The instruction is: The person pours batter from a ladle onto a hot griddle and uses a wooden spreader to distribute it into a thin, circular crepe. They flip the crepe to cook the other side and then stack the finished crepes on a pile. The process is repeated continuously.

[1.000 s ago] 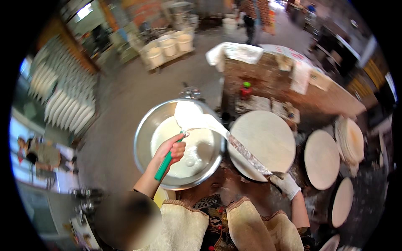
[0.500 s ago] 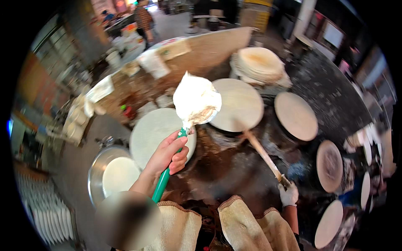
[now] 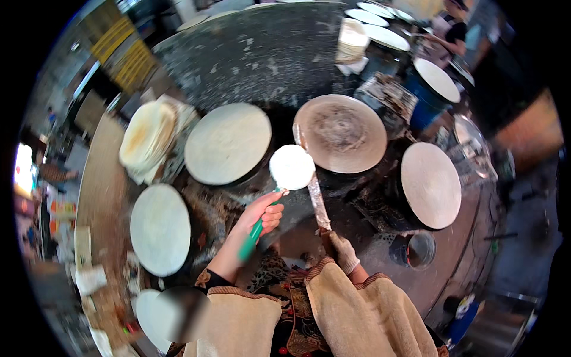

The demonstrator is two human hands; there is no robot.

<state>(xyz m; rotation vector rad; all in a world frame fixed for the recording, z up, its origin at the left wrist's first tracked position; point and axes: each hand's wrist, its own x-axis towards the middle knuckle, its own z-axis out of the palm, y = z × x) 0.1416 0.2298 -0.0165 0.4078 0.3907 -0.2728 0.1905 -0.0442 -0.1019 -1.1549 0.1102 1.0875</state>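
My left hand (image 3: pixel 264 215) is closed around the green handle of a ladle (image 3: pixel 253 239), whose round bowl is filled with bright white batter (image 3: pixel 292 167). My right hand (image 3: pixel 341 252), in a pale glove, grips a long flat spatula (image 3: pixel 317 202) coated with whitish residue. The spatula's far end lies over the left edge of a round griddle (image 3: pixel 342 132) with a brown, scorched-looking surface. The ladle is just left of the spatula, near that griddle's front edge. Left of it, a pale round sheet (image 3: pixel 228 143) covers another griddle.
A stack of browned flatbreads (image 3: pixel 147 141) sits at the left. More pale sheets lie on griddles at left (image 3: pixel 159 229) and right (image 3: pixel 430 184). A bucket (image 3: pixel 421 250) stands at the lower right. At the far right, a person (image 3: pixel 443 37) stands by more griddles.
My view has turned right, bringing the brown griddle to the middle. The ladle and spatula are now close together, and the batter sits rounder in the ladle.
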